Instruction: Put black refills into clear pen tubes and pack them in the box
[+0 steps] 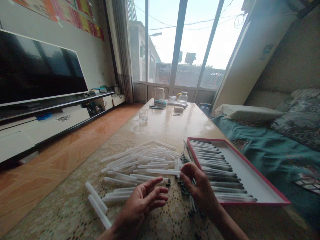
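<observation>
My right hand (197,181) is closed, thumb and fingers pinched on the right end of a translucent white tube (162,171), which points left above the pile. My left hand (147,196) is beside it, fingers stretched out and slightly apart, with nothing visible in it. A heap of similar white tubes (135,156) lies behind and left of my hands. Thin black pieces (184,159) with dark ends lie around and under my right hand, partly hidden by it. Right of that hand is a shallow red-rimmed box (260,166) holding a row of tubes with dark ends (217,163).
A patterned cover lies on the long table (172,130). Farther back are a drinking glass (143,116), a kettle (158,94), a glass jug (183,97) and a small box (178,109). A teal-covered seat (240,133) borders the right side; a television (42,70) is at left.
</observation>
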Demonstrator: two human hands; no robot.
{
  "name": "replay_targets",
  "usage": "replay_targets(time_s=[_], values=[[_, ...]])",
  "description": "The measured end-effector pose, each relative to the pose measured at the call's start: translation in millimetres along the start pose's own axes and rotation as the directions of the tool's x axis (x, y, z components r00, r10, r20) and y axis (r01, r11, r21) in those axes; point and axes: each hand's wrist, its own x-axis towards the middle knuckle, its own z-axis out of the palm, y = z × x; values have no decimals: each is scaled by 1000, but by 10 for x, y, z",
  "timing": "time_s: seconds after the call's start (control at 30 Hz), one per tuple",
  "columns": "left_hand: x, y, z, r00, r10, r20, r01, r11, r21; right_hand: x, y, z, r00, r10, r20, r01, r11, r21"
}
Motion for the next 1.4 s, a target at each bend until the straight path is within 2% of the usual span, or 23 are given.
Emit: replay_targets(time_s=[0.13,0.2,0.3,0.4,0.5,0.67,0.87,0.97,1.03,1.23,1.33,1.4], values=[[-9,41,-6,998,-54,-17,51,991,-126,-71,-67,108,988,-51,144,43,997,56],[-9,62,-13,998,-51,-32,46,988,-148,-78,-65,118,982,-81,170,72,996,60],[-13,85,-17,995,-16,-101,-1,986,-166,-59,-17,58,991,-46,125,61,991,-118],[-23,84,-16,985,38,-168,-67,983,-172,-52,49,-43,1000,13,22,-1,886,-464],[-32,66,-15,981,62,-182,-93,982,-164,-82,92,-103,999,45,-10,-40,740,-672],[-32,52,-14,979,68,-191,-97,984,-149,-118,101,-62,995,94,18,-46,631,-775],[-24,43,-31,975,77,-210,-107,985,-136,-102,159,-23,989,148,-10,-99,610,-786],[-30,34,-43,971,82,-223,-115,984,-140,-110,187,-54,993,107,-39,-98,634,-767],[-34,39,-49,965,92,-245,-131,980,-149,-111,177,-81,997,66,-35,-72,706,-705],[-21,102,-58,919,158,-360,-234,956,-177,-72,4,-110,998,50,36,-33,934,-357],[-6,124,-61,903,170,-394,-262,946,-192,-68,-104,-99,993,20,118,1,984,-179],[3,129,-59,901,165,-402,-260,946,-195,-83,-158,-92,991,1,134,16,992,-122]])
